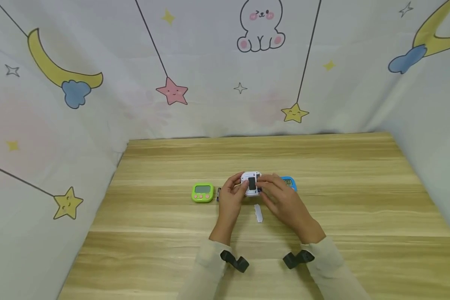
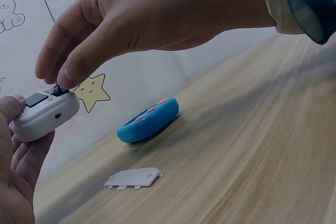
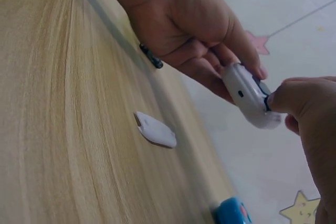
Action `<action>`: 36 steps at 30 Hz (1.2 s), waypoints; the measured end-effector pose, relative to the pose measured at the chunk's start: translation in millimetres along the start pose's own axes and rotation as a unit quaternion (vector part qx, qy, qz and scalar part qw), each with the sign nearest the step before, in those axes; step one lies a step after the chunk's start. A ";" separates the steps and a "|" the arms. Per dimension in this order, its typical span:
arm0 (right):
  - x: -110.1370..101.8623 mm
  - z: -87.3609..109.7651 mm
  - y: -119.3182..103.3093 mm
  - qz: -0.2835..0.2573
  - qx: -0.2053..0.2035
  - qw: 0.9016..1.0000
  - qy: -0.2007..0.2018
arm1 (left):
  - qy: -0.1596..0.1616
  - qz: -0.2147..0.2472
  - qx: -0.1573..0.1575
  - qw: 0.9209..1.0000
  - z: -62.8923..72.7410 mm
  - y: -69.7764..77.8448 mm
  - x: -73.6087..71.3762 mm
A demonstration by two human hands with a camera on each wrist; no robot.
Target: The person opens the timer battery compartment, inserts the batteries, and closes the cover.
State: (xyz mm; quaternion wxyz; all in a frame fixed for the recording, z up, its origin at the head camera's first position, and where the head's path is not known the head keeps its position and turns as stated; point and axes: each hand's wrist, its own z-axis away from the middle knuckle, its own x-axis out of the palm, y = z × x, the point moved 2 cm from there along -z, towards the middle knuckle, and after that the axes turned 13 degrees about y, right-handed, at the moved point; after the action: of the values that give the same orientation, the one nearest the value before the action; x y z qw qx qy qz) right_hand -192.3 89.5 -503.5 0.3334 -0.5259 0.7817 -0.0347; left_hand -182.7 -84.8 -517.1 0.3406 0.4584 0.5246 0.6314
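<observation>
My left hand (image 1: pixel 230 199) grips a white digital timer (image 1: pixel 251 192) above the table, its back turned up and its battery compartment uncovered. The fingers and thumb of my right hand (image 1: pixel 285 202) pinch a small dark battery (image 2: pixel 59 91) at the compartment's edge; the fingertips hide most of it. On the table below lies the white battery cover (image 1: pixel 258 213), which the left wrist view shows with small tabs along one edge. Another dark battery (image 3: pixel 150 56) lies on the table beside my left hand, partly hidden by it in the head view.
A green timer (image 1: pixel 202 192) with pink buttons lies to the left. The blue timer (image 2: pixel 149 120) is on the right, partly behind my right hand in the head view. A printed curtain (image 1: pixel 210 54) stands along the back of the wooden table (image 1: pixel 153 258).
</observation>
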 end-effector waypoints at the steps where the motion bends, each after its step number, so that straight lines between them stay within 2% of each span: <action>1: -0.6 0.1 1.2 0.000 0.008 1.000 0.000 | 0.001 0.000 -0.001 1.000 0.0 0.1 0.4; 7: -4.5 0.8 6.4 0.001 0.057 0.998 -0.014 | 0.002 0.004 -0.003 1.000 -0.3 0.0 1.7; 19: -7.9 6.4 15.1 -0.014 0.137 0.989 -0.047 | -0.022 0.013 0.004 1.000 0.5 -1.4 3.8; 29: -11.4 6.3 18.8 -0.036 0.151 0.986 -0.060 | -0.031 0.000 0.011 0.999 1.7 0.2 6.5; 36: -8.2 9.7 21.1 -0.069 0.162 0.981 -0.086 | -0.033 -0.002 0.003 0.999 4.0 0.5 6.0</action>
State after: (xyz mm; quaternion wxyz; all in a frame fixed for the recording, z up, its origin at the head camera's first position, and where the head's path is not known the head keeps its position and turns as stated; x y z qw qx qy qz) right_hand -201.9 108.7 -515.5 0.4773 -0.5189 0.6956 -0.1384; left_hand -181.0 -78.1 -515.2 0.3577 0.4786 0.5163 0.6135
